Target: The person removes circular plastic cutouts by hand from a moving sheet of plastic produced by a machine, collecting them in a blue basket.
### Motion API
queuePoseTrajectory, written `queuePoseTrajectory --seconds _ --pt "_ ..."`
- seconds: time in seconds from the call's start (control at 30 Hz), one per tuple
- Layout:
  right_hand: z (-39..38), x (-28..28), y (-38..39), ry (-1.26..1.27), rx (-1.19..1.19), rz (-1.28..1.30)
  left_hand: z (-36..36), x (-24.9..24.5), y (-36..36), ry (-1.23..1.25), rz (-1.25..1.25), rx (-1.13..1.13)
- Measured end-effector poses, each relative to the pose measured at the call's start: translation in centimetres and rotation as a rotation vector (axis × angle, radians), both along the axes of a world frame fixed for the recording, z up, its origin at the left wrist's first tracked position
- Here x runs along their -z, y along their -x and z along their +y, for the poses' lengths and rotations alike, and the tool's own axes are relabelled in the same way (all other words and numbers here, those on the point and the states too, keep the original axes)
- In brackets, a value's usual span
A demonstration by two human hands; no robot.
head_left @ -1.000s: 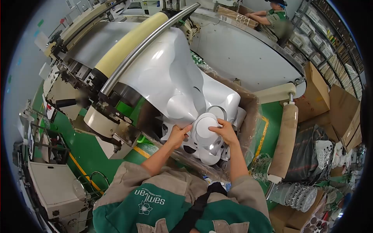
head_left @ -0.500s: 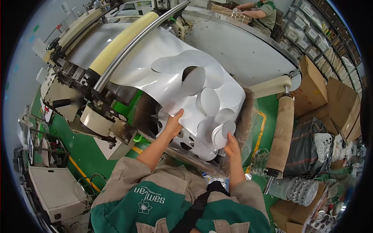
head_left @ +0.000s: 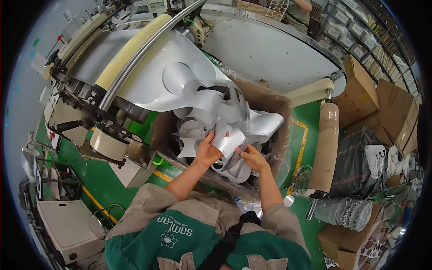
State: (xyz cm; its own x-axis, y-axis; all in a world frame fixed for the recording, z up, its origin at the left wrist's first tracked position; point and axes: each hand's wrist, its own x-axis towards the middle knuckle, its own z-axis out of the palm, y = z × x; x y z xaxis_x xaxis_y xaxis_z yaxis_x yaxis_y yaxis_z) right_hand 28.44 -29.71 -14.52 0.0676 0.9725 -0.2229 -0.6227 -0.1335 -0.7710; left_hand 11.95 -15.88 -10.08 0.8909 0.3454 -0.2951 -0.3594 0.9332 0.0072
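A: Identify the step in hand.
B: By judgement, handling the loose, hole-cut part of the sheet (head_left: 146,87) above the box (head_left: 270,99).

A: State of left hand (head_left: 207,153)?
B: Partly closed on the sheet, with some fingertips masked by folds. Cannot tell how firmly.

A: State of right hand (head_left: 254,158)?
B: Closed in a pinch on a grey edge (head_left: 235,157), just to the right of the left hand. Cannot tell whether part of the sheet or a loose piece.

A: Locate the sheet.
B: Between the hands at the near side. Bunched just beyond both, within the box. Smoother farther out, ahead and to the left of the left hand, passing near the bar (head_left: 145,55).

A: State long axis and direction.
B: Read diagonally: from far left of the left hand, inward and rightward to the folds ahead of the hands. Twisted near the fingertips, with one lobe pointing to the far right of the right hand. Cannot tell the true free end among the folds.

A: Specify needs of the next move.
B: By judgement, light, matched control from both hands. Avoid sharp pulls against the length toward the bar; treat narrow strips between holes as likely to tear.
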Motion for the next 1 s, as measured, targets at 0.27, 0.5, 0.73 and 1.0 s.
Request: queuePoseTrajectory --seconds 0.27,0.5,0.73,1.0 --pt "-2.5 -3.0 1.7 0.007 0.305 -0.071 -0.1 -1.9 -0.6 -0.107 -0.018 -0.043" --pt "-3.1 -1.9 0.7 -0.129 0.140 0.090 1.2 0.0 -1.5 0.183 -0.111 -0.214" --pt "-5.0 -1.5 -0.3 -0.012 0.177 0.094 2.7 -2.5 0.7 -0.150 0.074 -0.199" --pt "-7.5 -4.2 -4.3 0.035 0.598 0.264 1.2 -1.2 1.8 -0.676 0.555 -0.248"
